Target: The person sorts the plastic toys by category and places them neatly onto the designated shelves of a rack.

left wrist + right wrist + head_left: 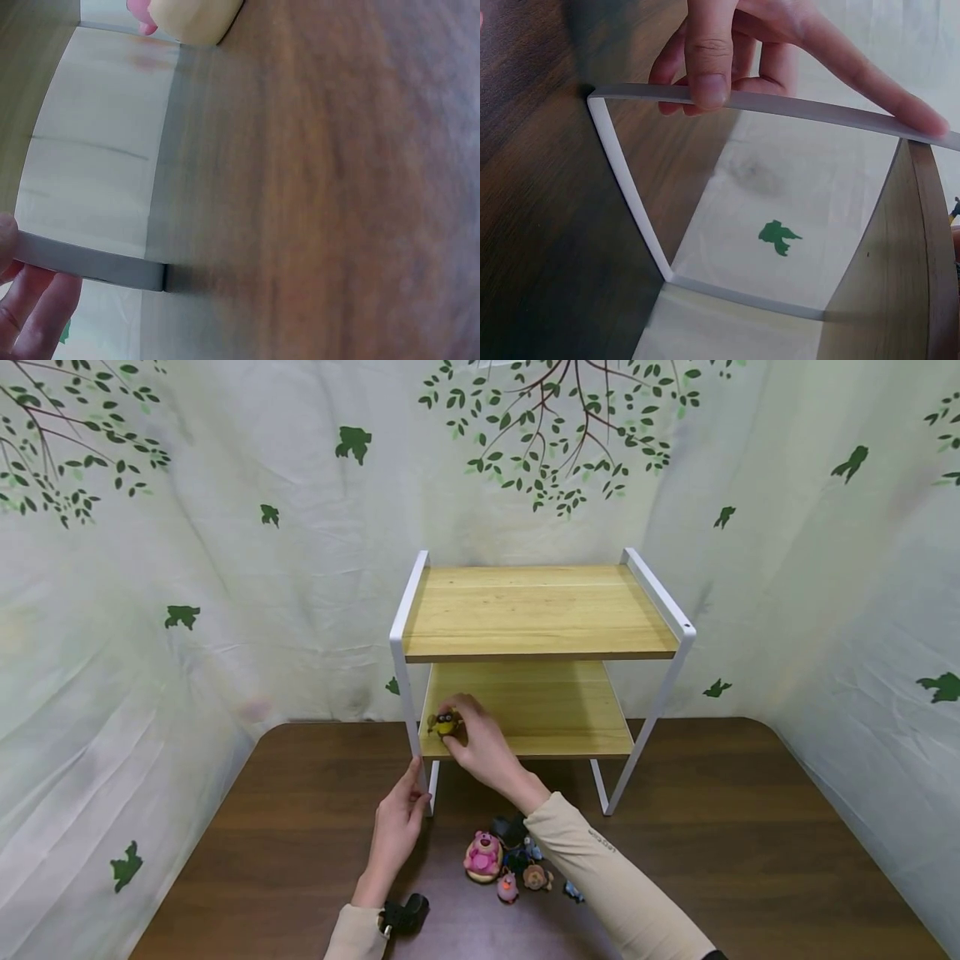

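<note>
A white-framed shelf (540, 610) with two wooden boards stands on the table. My left hand (397, 827) grips its front left leg (97, 262) just below the lower board (540, 714). In the right wrist view, that left hand (742, 52) has its thumb on one side of the leg, fingers behind, and the index finger stretched along it. Over the left end of the lower board, my right hand (483, 747) pinches a small yellow toy figure (446, 724) with big eyes. Whether the figure touches the board I cannot tell.
Several toy figures lie grouped before the shelf: a pink bear (483, 857), a small pink figure (507, 887), a brown-faced one (536, 877), and dark and blue ones partly behind the right sleeve (600, 868). A leaf-patterned curtain (300, 568) surrounds the brown table (750, 827).
</note>
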Available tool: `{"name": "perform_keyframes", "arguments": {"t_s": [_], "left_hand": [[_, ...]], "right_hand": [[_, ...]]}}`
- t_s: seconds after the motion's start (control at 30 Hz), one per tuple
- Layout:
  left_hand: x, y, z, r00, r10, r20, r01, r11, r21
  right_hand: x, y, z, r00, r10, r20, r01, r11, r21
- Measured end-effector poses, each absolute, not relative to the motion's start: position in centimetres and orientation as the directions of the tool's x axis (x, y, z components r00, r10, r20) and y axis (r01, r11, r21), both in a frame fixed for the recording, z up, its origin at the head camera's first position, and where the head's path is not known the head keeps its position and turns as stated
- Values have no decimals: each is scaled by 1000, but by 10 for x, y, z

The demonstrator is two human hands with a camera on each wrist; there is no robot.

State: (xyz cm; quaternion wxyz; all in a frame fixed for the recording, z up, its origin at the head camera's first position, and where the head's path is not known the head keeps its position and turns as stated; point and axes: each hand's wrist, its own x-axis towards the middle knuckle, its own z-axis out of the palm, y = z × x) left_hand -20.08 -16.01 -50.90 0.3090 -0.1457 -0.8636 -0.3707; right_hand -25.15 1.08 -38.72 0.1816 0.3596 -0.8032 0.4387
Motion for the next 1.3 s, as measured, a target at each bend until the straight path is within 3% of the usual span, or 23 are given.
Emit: {"name": "perform_keyframes", "arguments": {"t_s": [0.93, 1.3], "left_hand": [[-201, -159, -511, -773, 17, 634, 472, 682, 558], [-200, -160, -510, -750, 25, 661, 491, 691, 531]], "right_hand": [[-250, 15, -390, -632, -426, 647, -775, 338, -534], [-246, 22, -388, -657, -424, 623, -747, 256, -613]]}}
